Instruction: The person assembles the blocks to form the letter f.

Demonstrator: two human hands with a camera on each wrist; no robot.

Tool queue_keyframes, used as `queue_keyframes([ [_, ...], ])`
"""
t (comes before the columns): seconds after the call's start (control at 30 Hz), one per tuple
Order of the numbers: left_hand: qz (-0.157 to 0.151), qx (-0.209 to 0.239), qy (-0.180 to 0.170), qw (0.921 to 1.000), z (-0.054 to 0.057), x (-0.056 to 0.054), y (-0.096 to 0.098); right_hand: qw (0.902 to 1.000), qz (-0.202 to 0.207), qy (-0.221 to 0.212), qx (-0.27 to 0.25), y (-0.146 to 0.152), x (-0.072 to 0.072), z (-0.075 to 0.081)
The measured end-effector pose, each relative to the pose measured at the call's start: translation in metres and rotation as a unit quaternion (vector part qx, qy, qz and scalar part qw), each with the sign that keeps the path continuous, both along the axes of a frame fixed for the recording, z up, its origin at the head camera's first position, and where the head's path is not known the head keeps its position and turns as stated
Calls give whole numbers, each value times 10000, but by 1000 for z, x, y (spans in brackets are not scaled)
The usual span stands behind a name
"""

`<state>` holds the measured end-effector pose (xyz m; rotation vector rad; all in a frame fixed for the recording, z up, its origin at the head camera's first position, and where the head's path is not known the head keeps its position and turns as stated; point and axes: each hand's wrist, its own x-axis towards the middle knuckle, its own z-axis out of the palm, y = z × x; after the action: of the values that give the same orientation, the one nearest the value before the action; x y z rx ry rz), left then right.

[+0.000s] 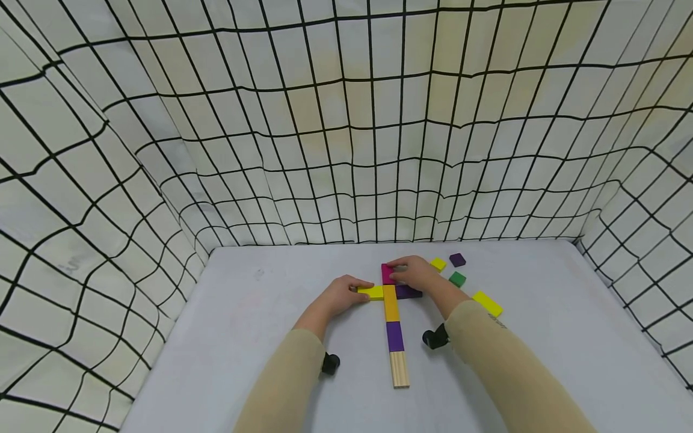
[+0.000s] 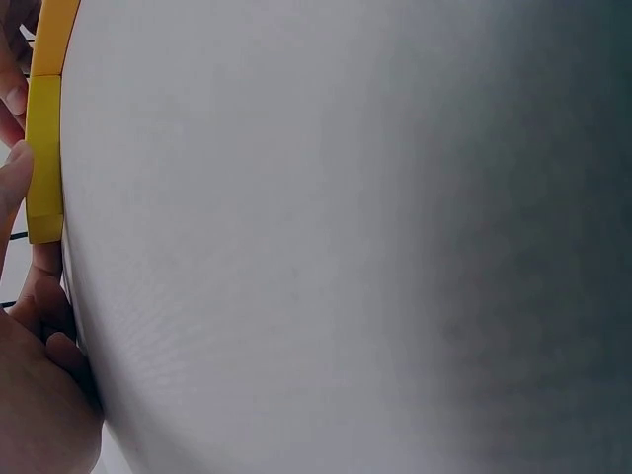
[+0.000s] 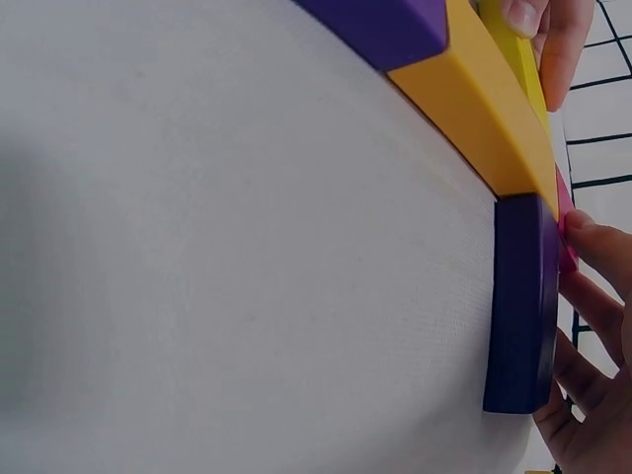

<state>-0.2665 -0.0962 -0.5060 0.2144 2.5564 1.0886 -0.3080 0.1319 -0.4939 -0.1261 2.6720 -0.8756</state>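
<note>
Left hand (image 1: 340, 295): you're pinching an oblong yellow block (image 1: 372, 293)
Right hand (image 1: 415, 273): you're pinching a pink block (image 1: 387, 275)
Wooden block (image 1: 399, 369): showing striped grain

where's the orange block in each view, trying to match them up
Head: orange block below centre, slightly right.
Left wrist: top left corner, cut off.
Right wrist: upper right.
Shared landmark: the yellow block in the left hand, beside it in all three.
</note>
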Motion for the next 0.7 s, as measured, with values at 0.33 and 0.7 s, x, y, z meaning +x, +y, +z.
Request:
queue_keyframes([
  [0.33, 20, 49, -5, 10000, 2, 1, 0, 9999, 38, 89, 83, -2, 1, -1],
  [0.7, 48, 21, -8, 10000, 3, 2, 1, 9997, 109, 195, 89, -1, 1, -5],
])
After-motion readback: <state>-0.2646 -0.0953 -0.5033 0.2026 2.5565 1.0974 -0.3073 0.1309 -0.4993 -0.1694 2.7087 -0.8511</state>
